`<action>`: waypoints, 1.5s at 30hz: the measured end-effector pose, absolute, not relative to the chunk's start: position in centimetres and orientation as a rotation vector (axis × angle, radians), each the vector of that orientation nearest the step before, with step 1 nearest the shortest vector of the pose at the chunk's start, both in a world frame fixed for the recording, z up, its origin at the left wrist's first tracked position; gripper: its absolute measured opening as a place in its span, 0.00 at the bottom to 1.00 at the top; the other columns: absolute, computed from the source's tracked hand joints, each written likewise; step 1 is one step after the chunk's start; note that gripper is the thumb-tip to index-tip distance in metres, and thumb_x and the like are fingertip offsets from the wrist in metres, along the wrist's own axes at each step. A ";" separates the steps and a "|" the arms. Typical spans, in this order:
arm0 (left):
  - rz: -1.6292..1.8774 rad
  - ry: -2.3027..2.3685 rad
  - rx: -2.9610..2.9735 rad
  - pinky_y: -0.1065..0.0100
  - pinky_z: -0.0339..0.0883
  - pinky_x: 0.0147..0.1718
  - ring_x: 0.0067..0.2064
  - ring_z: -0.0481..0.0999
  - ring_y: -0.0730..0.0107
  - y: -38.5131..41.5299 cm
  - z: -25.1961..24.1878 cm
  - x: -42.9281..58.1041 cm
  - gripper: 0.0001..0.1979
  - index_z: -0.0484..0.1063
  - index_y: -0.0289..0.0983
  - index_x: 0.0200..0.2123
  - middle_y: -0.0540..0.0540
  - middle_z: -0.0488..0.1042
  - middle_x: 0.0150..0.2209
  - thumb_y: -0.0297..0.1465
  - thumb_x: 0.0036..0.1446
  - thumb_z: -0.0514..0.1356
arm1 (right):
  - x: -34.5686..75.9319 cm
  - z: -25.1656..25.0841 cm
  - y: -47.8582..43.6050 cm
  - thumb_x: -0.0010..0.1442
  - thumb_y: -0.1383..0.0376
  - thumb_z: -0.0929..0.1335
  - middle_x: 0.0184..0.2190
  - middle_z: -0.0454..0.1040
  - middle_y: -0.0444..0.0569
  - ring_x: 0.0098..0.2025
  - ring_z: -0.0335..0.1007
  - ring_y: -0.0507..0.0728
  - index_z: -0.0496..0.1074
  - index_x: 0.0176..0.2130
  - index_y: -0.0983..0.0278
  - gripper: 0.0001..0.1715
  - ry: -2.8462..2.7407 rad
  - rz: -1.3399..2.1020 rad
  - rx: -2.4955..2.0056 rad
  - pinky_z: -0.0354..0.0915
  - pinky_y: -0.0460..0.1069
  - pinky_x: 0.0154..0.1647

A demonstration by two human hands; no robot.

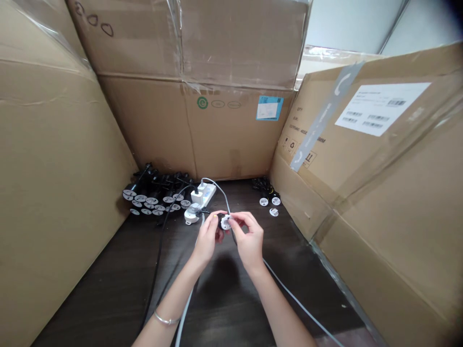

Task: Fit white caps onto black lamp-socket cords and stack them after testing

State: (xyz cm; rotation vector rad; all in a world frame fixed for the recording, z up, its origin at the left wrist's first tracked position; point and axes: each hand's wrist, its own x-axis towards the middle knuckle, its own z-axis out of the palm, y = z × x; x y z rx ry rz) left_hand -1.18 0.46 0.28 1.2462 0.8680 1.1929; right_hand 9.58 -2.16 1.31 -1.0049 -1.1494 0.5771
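Tightly curled, the fingertips of the left hand and right hand pinch a small round white plug from either side, above a dark wooden table. A pale grey cable runs beside the hands to a white power strip, which carries two white plugs. Nearby lie about fourteen round white plug faces with black cords, and three loose ones rest further right. A silver bracelet circles the left wrist. Cardboard cartons surround the table; one reads "QTY", another bears a green "e" logo, and a barcoded white label is too small to read.
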 end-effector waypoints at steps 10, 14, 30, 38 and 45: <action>1.207 0.759 1.119 0.76 0.46 0.16 0.18 0.59 0.78 0.6 0.2 -1.4 0.21 0.62 0.33 0.43 0.48 0.69 0.22 0.44 0.57 0.48 | 10.4 0.5 -0.7 0.46 0.65 0.72 0.30 0.71 0.45 0.28 0.64 0.47 0.71 0.33 0.65 0.11 -0.735 1.135 -0.721 0.59 0.42 0.29; 1.247 0.681 1.059 0.75 0.47 0.16 0.17 0.59 0.79 0.5 0.5 -1.3 0.21 0.62 0.34 0.43 0.48 0.68 0.23 0.45 0.58 0.47 | 9.9 0.5 -0.9 0.48 0.65 0.70 0.29 0.71 0.46 0.27 0.65 0.48 0.70 0.34 0.66 0.11 -0.852 1.181 -0.718 0.60 0.44 0.29; 1.245 0.683 1.112 0.76 0.47 0.15 0.17 0.60 0.79 0.6 0.0 -1.1 0.18 0.59 0.36 0.40 0.49 0.68 0.23 0.45 0.59 0.45 | 9.5 0.7 -1.1 0.47 0.67 0.71 0.27 0.71 0.44 0.25 0.66 0.48 0.69 0.30 0.66 0.08 -0.871 1.106 -0.697 0.63 0.45 0.29; 1.202 0.710 1.141 0.76 0.44 0.15 0.16 0.58 0.80 0.5 0.4 -1.1 0.19 0.58 0.36 0.39 0.49 0.69 0.22 0.47 0.57 0.46 | 9.6 0.3 -1.0 0.48 0.66 0.71 0.29 0.71 0.45 0.29 0.66 0.48 0.69 0.31 0.65 0.09 -0.818 1.050 -0.746 0.63 0.44 0.31; 1.190 0.741 1.144 0.76 0.44 0.15 0.15 0.58 0.80 0.3 0.7 -1.0 0.21 0.58 0.36 0.40 0.49 0.69 0.21 0.48 0.55 0.48 | 9.7 0.6 -1.2 0.47 0.66 0.71 0.29 0.72 0.45 0.32 0.67 0.50 0.70 0.31 0.66 0.09 -0.830 1.001 -0.789 0.64 0.45 0.34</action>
